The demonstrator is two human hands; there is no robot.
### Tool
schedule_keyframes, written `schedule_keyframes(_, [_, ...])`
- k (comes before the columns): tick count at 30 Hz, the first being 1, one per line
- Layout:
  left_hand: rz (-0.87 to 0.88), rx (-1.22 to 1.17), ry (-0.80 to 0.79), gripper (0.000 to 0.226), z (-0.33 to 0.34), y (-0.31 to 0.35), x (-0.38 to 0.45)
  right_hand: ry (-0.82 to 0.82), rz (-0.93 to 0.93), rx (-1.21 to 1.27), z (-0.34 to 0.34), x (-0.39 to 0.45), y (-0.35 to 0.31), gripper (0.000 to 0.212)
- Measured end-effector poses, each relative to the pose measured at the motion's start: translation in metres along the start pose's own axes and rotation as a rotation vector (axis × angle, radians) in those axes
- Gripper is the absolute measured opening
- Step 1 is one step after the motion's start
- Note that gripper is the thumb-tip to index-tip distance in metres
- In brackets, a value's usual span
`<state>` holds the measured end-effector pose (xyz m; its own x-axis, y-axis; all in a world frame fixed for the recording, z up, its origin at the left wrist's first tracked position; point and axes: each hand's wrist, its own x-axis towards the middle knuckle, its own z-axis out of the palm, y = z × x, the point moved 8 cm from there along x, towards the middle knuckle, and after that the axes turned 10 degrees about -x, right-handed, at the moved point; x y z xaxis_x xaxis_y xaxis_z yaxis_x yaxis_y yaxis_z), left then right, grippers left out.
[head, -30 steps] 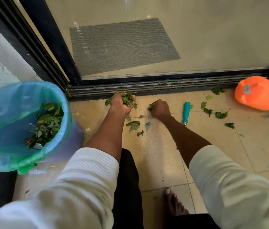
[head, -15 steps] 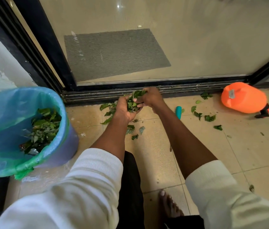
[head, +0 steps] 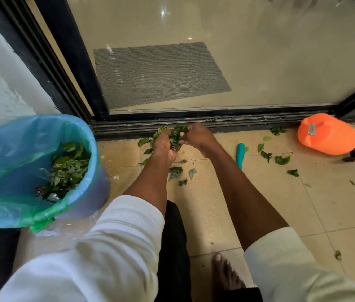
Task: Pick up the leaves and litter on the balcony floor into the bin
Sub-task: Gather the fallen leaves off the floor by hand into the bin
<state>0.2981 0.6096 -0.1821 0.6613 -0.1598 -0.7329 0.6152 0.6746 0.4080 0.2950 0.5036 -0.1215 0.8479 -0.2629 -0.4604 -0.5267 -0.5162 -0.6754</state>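
Closest to the camera is one bare foot [head: 226,277] on the beige tiled balcony floor [head: 259,192], plus two white ribbed sleeves. Just past that, off to the left, sits the one round bin lined with a blue-green plastic bag [head: 2,166], and it's already got a decent pile of green leaves inside, with a bit of what looks like wrapper litter under them. So I'd say we're maybe past halfway, not done.

Further out, the left hand [head: 163,147] is cupped and curled around a bunch of torn green leaves [head: 175,136], and the right hand [head: 198,136] has its fingers pinched into the same bunch, right by the black sliding door track [head: 248,123]. That handful hasn't made it to the bin yet.

Still left on the floor: three or four scraps under the hands, and roughly seven or eight more scattered right of the one teal handled tool [head: 240,153], towards the single orange plastic jug lying on its side [head: 328,134]. A few tiny bits on the far right tiles are too small to count. Behind the glass there's one grey mat [head: 157,75].
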Motion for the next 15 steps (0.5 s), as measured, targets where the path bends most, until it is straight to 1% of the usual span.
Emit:
schedule_keyframes(2, [0.001,-0.035,-0.029,0.021,0.001,-0.002,0.005,0.168,-0.025,-0.138,-0.006,-0.003,0.0,0.005])
schedule_keyframes(4, [-0.003,-0.048,-0.065,0.019,0.004,-0.004,0.008,0.261,-0.072,-0.213,-0.006,-0.001,0.0,0.013])
schedule_keyframes(5, [-0.013,-0.049,-0.088,0.019,0.007,-0.006,0.008,0.287,-0.071,-0.199,-0.006,0.0,0.002,0.015])
schedule_keyframes(7, [-0.04,-0.04,-0.151,0.019,0.017,-0.01,0.006,0.344,-0.07,-0.142,-0.014,0.003,0.005,0.011])
schedule_keyframes(9, [-0.056,-0.019,-0.209,0.024,0.025,-0.011,0.002,0.407,-0.081,-0.135,-0.026,0.004,0.004,0.015])
schedule_keyframes(11, [-0.072,-0.023,-0.236,0.034,0.03,-0.012,0.001,0.436,-0.101,-0.163,-0.033,0.007,0.002,0.026])
schedule_keyframes(12, [-0.078,-0.026,-0.241,0.033,0.03,-0.013,0.0,0.437,-0.101,-0.191,-0.034,0.011,0.003,0.029])
schedule_keyframes(13, [-0.083,-0.025,-0.236,0.031,0.03,-0.014,0.0,0.441,-0.083,-0.233,-0.036,0.013,0.005,0.03])
schedule_keyframes(15, [-0.081,-0.017,-0.204,0.027,0.027,-0.016,0.002,0.428,-0.04,-0.329,-0.037,0.017,0.008,0.025])
